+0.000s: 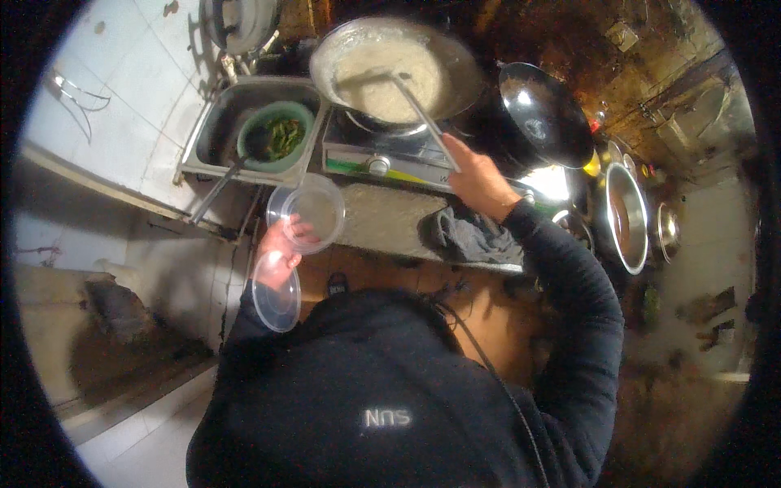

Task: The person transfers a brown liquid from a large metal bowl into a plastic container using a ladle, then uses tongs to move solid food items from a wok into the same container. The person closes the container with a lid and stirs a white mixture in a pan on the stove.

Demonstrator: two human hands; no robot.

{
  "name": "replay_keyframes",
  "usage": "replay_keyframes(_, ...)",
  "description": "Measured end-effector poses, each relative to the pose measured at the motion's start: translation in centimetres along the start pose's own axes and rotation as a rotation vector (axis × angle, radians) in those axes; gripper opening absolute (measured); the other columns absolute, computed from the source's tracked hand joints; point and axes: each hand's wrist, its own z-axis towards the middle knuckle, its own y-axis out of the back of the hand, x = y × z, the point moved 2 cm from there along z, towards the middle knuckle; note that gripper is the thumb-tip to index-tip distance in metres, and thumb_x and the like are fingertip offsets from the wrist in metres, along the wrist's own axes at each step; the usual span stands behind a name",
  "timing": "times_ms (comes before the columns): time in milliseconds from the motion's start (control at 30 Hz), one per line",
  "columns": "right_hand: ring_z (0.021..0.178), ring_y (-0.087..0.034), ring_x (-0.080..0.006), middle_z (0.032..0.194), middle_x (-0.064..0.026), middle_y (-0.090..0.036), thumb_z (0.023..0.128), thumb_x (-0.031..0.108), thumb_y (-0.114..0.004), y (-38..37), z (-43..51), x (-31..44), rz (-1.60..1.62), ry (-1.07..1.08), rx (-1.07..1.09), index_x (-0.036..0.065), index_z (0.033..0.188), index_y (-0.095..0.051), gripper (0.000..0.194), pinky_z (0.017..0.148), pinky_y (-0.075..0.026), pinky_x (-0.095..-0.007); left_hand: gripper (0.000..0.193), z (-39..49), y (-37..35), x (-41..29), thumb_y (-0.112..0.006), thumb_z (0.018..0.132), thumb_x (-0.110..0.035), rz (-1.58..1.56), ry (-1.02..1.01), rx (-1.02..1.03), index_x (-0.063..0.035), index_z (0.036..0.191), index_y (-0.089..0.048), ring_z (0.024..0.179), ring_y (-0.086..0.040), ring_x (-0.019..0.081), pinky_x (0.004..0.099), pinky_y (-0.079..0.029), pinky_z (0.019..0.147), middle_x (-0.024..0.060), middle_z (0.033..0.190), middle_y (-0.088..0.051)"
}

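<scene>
My right hand (479,180) is closed around the metal handle of a ladle (421,113). The ladle's head dips into pale, thick liquid (403,67) in a large wok (454,79) on a gas stove (366,160). My left hand (284,244) holds a clear round plastic container (320,210) near the front right corner of the sink. A clear oval-looking plastic lid (276,305) is also at this hand, below the container. The ladle's head is mostly hidden in the liquid.
A green bowl with leafy greens (280,137) and a dark-handled utensil (216,192) are at the metal sink (210,122). A grey cloth (479,238) lies on the counter edge (390,219). A black wok (543,116) and a steel basin (640,244) stand to the right.
</scene>
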Motion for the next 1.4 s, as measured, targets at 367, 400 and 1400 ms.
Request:
replay_keyframes(367, 0.105, -0.061, -0.0173, 0.125, -0.0167, -0.065, 0.083, -0.003, -0.060, 5.1, -9.9, 2.8, 0.075, -0.188, -0.077, 0.008, 0.151, -0.042, 0.071, 0.093, -0.047, -0.0312, 0.054, -1.0, 1.5, -0.5, -0.051, 0.099, -0.045, 0.054, -0.085, -0.251, -0.0045, 0.135, -0.052, 0.102, -0.069, 0.0327, 0.0262, -0.051, 0.057, 0.0171, 0.122, -0.064)
replay_keyframes(400, 0.108, -0.061, -0.0173, 0.127, -0.0165, -0.064, 0.083, -0.003, -0.060, 5.4, -10.2, 2.3, 0.047, -0.176, -0.052, 0.007, 0.150, -0.043, 0.071, 0.095, -0.047, -0.0311, 0.055, -0.9, 1.5, -0.5, -0.051, 0.099, -0.045, 0.051, -0.087, -0.207, -0.0042, 0.136, -0.051, 0.103, -0.069, 0.0329, 0.0254, -0.050, 0.055, 0.0173, 0.123, -0.064)
replay_keyframes(1400, 0.118, -0.060, -0.0425, 0.134, -0.0266, -0.057, 0.084, 0.007, -0.056, 4.2, -1.9, -1.5, -0.190, 0.050, 0.022, 0.004, 0.147, -0.042, 0.064, 0.099, -0.050, -0.0449, 0.047, -2.9, 4.0, -0.8, -0.054, 0.099, -0.034, -0.171, -0.132, -0.101, -0.0060, 0.136, -0.046, 0.110, -0.066, 0.0351, 0.0201, -0.041, 0.044, 0.0170, 0.123, -0.062)
